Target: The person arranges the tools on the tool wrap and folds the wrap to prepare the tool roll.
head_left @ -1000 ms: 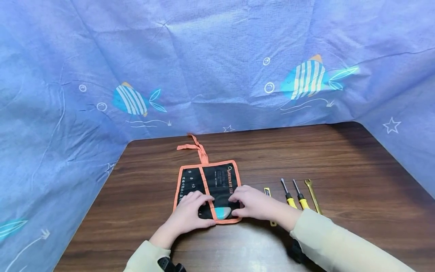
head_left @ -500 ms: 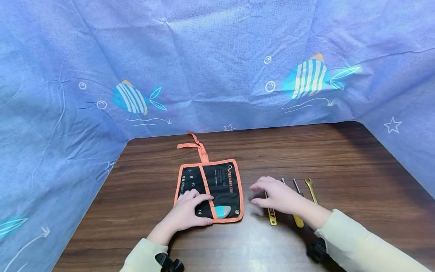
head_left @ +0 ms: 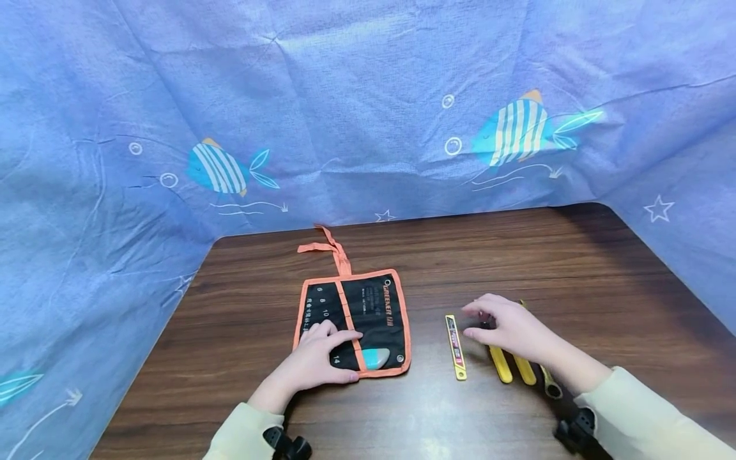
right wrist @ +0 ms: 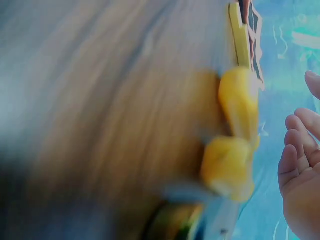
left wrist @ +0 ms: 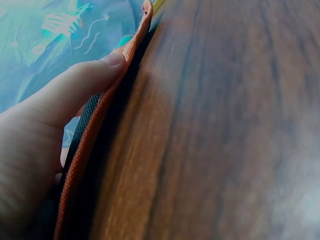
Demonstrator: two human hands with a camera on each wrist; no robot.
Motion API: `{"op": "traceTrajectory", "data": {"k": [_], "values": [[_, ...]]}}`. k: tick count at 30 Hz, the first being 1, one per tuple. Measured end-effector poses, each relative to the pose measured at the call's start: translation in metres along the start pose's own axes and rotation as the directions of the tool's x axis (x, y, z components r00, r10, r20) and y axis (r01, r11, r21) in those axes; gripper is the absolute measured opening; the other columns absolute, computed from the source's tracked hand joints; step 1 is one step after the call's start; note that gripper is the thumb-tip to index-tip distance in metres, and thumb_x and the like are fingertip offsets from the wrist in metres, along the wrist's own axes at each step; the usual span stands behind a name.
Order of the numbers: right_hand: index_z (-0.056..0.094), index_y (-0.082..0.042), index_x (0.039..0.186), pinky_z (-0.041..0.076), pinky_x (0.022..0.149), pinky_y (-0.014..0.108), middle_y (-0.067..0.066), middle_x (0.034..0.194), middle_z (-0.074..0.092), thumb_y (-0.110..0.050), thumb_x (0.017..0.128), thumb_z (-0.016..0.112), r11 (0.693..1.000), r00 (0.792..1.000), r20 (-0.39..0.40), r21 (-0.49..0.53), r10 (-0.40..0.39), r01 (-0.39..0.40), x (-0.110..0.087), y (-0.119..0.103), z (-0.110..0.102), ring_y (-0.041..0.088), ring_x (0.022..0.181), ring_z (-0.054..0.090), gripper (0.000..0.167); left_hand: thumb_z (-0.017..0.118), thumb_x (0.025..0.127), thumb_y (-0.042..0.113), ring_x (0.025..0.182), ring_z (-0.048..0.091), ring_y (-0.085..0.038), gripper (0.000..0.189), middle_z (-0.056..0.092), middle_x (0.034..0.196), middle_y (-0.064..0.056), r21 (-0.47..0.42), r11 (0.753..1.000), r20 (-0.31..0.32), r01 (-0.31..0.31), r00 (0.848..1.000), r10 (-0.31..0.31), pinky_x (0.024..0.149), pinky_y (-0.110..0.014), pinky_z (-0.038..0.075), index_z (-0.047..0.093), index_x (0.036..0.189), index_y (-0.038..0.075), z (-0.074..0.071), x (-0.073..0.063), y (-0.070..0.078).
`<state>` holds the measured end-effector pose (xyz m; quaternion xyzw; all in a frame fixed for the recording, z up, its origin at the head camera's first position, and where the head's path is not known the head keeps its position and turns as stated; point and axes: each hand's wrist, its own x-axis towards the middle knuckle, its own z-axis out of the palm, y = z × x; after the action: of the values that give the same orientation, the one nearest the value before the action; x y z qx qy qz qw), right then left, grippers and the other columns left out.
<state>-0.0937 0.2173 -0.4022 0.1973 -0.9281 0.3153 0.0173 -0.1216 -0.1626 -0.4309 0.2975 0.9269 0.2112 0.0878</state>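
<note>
A black tool pouch [head_left: 374, 313] with orange edging lies flat on the table. My left hand [head_left: 313, 363] rests on its lower left part, fingers spread over the pockets and thumb [left wrist: 95, 75] along the orange near edge. A teal and grey rounded end [head_left: 375, 358] pokes out of one pocket. Over two screwdrivers with yellow handles [head_left: 500, 365] hovers my right hand [head_left: 508, 329], fingers loosely bent and nothing between them. It hides the screwdriver shafts. To its left lies a flat yellow strip [head_left: 455, 348] with a printed label. A brass-coloured wrench [head_left: 552, 388] shows its ring end below my right wrist.
Orange tie straps [head_left: 339, 255] stretch from the pouch toward the back edge of the brown wooden table [head_left: 230, 300]. A blue cloth [head_left: 356, 115] printed with fish hangs behind and at both sides.
My right hand has left the pouch's right edge and moved right, past the yellow strip, to above the screwdrivers. My left hand has stayed on the pouch.
</note>
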Motion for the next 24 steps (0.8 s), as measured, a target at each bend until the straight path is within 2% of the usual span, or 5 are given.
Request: {"op": "traceTrajectory", "data": {"k": [10,24], "values": [[0.064,-0.009,0.112,0.045,0.068,0.030,-0.003,0.099,0.061,-0.033,0.083,0.071,0.996,0.997,-0.032,-0.043,0.072,-0.074,-0.020,0.022,-0.018,0.011,0.083,0.053,0.038,0.067,0.070,0.066,0.080,0.034,-0.012,0.064,0.037,0.085,0.008,-0.006,1.000,0.002,0.008,1.000,-0.008,0.071,-0.034,0.028,0.056,0.126,0.038,-0.001,0.001,0.002],[0.062,-0.005,0.112,0.041,0.060,0.025,-0.004,0.094,0.057,-0.027,0.076,0.078,0.996,0.995,-0.074,-0.057,0.067,-0.071,-0.055,0.050,-0.031,0.000,0.075,0.048,0.045,0.067,0.068,0.069,0.085,0.036,-0.013,0.064,0.040,0.088,0.009,-0.017,1.000,0.001,0.025,1.000,-0.025,0.074,-0.036,0.030,0.056,0.120,0.034,0.000,0.001,-0.005]]}}
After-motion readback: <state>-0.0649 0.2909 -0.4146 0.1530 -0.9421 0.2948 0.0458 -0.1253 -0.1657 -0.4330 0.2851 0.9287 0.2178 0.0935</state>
